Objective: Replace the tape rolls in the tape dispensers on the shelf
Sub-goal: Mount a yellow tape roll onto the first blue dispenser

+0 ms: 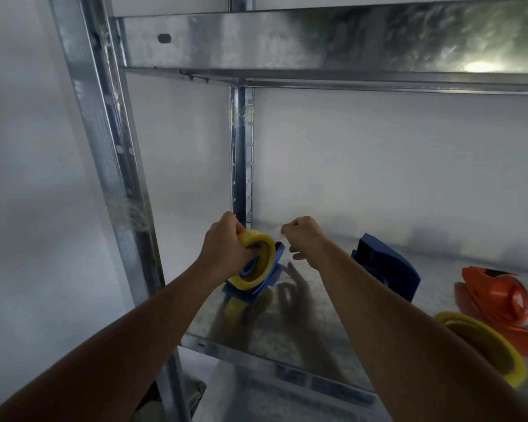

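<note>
My left hand (223, 248) grips the yellow tape roll (256, 260) steady in its blue dispenser (272, 269); my right hand (302, 236), fingers pinched together, seems to draw out the tape end.

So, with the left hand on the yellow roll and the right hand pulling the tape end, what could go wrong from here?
1. The left hand holds the yellow tape roll and the blue dispenser near the shelf front edge; a hard pull may drag them off.
2. The tape end pinched by the right hand looks thin and blurred; it may tear or stick to itself.
3. The right forearm passes close to the second blue dispenser and may knock it.
</note>
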